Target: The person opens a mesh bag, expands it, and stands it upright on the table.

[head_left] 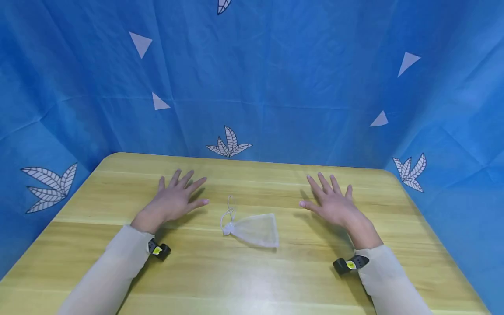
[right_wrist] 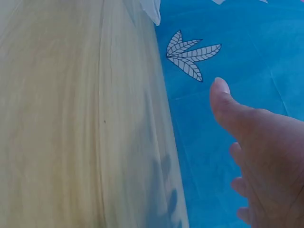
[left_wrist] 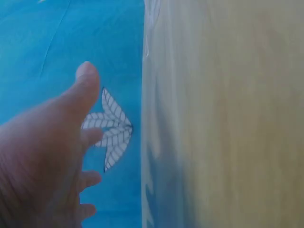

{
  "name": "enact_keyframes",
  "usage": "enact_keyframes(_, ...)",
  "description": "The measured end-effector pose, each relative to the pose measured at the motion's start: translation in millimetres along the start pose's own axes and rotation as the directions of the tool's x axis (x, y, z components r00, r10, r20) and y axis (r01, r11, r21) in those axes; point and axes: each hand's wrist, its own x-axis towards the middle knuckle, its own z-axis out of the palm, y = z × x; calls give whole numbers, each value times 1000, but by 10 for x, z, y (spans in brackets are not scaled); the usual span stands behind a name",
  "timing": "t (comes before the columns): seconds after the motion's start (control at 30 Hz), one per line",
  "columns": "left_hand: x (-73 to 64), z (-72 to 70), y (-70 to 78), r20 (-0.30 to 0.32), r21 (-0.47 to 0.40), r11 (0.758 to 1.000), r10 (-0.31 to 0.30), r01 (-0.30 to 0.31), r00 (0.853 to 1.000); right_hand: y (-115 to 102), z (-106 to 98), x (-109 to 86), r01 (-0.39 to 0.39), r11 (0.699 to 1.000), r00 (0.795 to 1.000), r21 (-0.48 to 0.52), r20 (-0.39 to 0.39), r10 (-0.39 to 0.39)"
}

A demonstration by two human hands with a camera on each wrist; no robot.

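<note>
A small white sheer drawstring pouch (head_left: 256, 229) lies flat near the middle of the wooden table (head_left: 252, 280). Its gathered neck points left, and the thin cord loops (head_left: 228, 212) trail toward the back. To the pouch's left, my left hand (head_left: 171, 201) is held with its fingers spread and nothing in it. On the other side my right hand (head_left: 334, 203) mirrors it, fingers also spread, holding nothing. Both hands cast shadows on the wood and stand apart from the pouch. Each wrist view shows its own thumb extended; a bit of the pouch (right_wrist: 152, 9) appears at the right wrist view's top edge.
A blue curtain (head_left: 260, 78) with white triangles and leaf prints hangs behind the table and along both sides. The table's back corners are rounded. A small black camera (head_left: 161, 251) is strapped to the left wrist, another black camera (head_left: 341, 265) to the right.
</note>
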Motion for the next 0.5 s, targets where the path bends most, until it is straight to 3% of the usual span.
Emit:
enact_keyframes(0.23,9,11,69,-22,-107,993,53,-56,998,-13,33,21,76,996,994,41,-83,-73)
enact_keyframes(0.5,11,9,174,-56,-204,966,150,-159,987,-157,16,70,236,966,961,103,-173,-216)
